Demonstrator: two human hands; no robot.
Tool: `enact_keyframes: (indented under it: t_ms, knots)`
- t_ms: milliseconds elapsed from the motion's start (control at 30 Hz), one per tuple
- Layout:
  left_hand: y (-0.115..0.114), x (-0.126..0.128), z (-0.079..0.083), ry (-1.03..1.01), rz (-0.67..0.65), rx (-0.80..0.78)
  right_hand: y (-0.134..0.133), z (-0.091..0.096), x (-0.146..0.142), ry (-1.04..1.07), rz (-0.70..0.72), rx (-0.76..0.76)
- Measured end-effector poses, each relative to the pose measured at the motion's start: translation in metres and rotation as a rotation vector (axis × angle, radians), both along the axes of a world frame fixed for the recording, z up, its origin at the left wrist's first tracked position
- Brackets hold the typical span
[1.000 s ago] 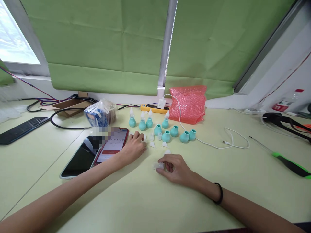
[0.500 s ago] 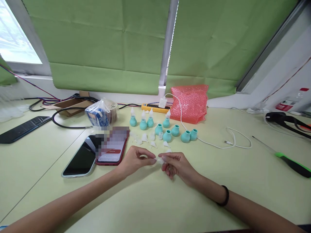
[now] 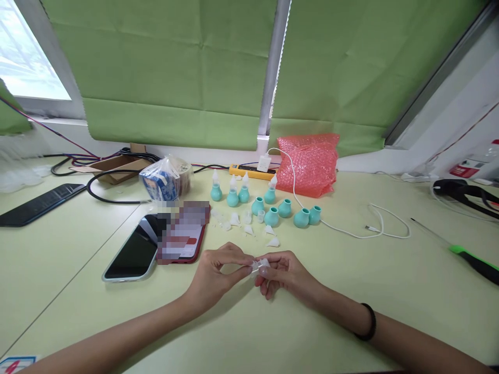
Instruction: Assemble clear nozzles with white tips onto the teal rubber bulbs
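Head view: left hand [image 3: 214,270] and right hand [image 3: 283,271] meet fingertip-to-fingertip, pinching small clear piece [image 3: 258,266], possibly two.

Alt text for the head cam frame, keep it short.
The left hand and right hand pinch a small translucent plastic piece between them over a pale green table. Behind stand teal bulbs, some capped with white tips, with loose white tips and two phones nearby.

Pale green table [image 3: 351,301] — on it teal bulbs [image 3: 272,216], a dark phone [image 3: 130,255], a white cable [image 3: 353,230], pink bubble wrap [image 3: 310,163].
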State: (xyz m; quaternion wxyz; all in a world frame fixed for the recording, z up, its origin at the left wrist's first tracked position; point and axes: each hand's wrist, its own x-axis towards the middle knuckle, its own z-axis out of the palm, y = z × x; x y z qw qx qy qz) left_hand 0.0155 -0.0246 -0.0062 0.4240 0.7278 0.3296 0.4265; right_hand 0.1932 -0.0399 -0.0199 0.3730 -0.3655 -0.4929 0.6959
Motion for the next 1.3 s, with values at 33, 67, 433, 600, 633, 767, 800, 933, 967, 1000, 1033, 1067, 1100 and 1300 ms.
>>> enact_keyframes:
  t_ms: [33, 67, 433, 600, 633, 767, 800, 933, 967, 1000, 1033, 1067, 1100, 1300]
  knots:
    - [0.000, 0.000, -0.001, 0.009, -0.001, 0.011, 0.000, 0.000, 0.000, -0.008, -0.002, 0.005]
    - [0.000, 0.000, -0.002, 0.019, -0.003, 0.031, 0.000, 0.000, -0.001, -0.015, -0.003, 0.008]
    - [0.007, -0.002, -0.013, 0.071, -0.119, 0.635, 0.000, 0.000, -0.001, -0.029, 0.002, 0.047]
    - [0.003, -0.004, -0.008, 0.033, -0.207, 0.423, -0.001, 0.000, -0.002, -0.008, -0.016, 0.100]
    - [0.001, -0.004, -0.007, 0.016, -0.219, 0.318, -0.001, 0.000, -0.002, -0.003, -0.013, 0.109]
    - [-0.007, -0.004, -0.001, -0.119, -0.204, -0.147, -0.002, 0.001, -0.004, 0.042, -0.020, 0.144]
    - [-0.008, -0.003, -0.001, -0.170, -0.176, -0.238, -0.002, 0.001, -0.005, 0.053, -0.030, 0.157]
    - [-0.006, 0.002, -0.002, -0.234, -0.187, -0.480, -0.004, -0.003, -0.006, 0.025, -0.067, 0.222]
    - [-0.005, 0.003, -0.003, -0.214, -0.227, -0.528, -0.004, -0.004, -0.005, 0.003, -0.066, 0.236]
    - [-0.003, 0.003, -0.003, -0.192, -0.261, -0.572, -0.005, -0.006, -0.005, -0.021, -0.057, 0.249]
    - [-0.002, 0.004, -0.004, -0.172, -0.281, -0.606, -0.005, -0.007, -0.005, -0.050, -0.043, 0.262]
    - [-0.001, 0.004, -0.004, -0.157, -0.284, -0.629, -0.006, -0.008, -0.006, -0.081, -0.030, 0.279]
    - [0.000, 0.003, -0.004, -0.145, -0.276, -0.643, -0.007, -0.009, -0.006, -0.119, -0.021, 0.304]
    - [-0.004, 0.003, -0.005, -0.215, -0.221, -0.737, -0.011, -0.005, -0.003, -0.389, -0.113, 0.749]
